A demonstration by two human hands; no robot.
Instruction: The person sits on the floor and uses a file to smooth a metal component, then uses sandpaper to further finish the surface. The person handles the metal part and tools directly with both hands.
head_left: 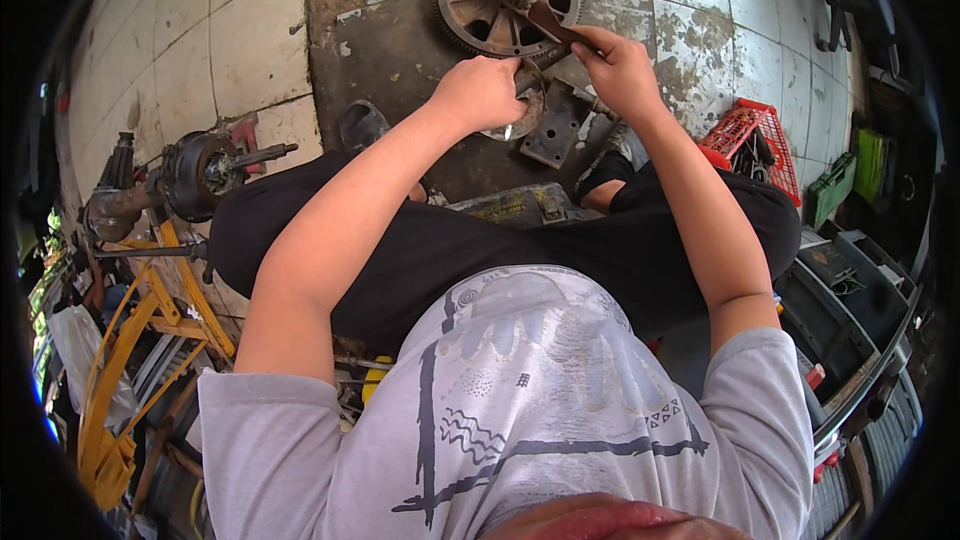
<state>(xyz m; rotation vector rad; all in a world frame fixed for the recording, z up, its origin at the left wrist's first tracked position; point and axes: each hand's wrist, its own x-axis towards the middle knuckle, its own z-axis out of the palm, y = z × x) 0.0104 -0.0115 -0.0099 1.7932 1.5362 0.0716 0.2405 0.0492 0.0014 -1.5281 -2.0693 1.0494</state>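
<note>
My right hand [625,70] is closed round the brown handle of a wire brush [550,22]. The brush slants up and left, its head over the middle of a rusty toothed flywheel [470,15] on the floor. Lower and to the left, my left hand [483,92] is closed at a dark metal part [541,74], and its fingers hide much of that part. A round, shiny metal piece [520,123] lies just below. Beside it is a dark metal block with holes [552,140].
A red plastic basket [755,145] with tools stands by my right knee. To my left are a greasy axle assembly [200,175] and a yellow metal frame [150,310]. A dark cup-shaped part [362,125] sits near my left forearm. Worn tiles [700,0] cover the floor.
</note>
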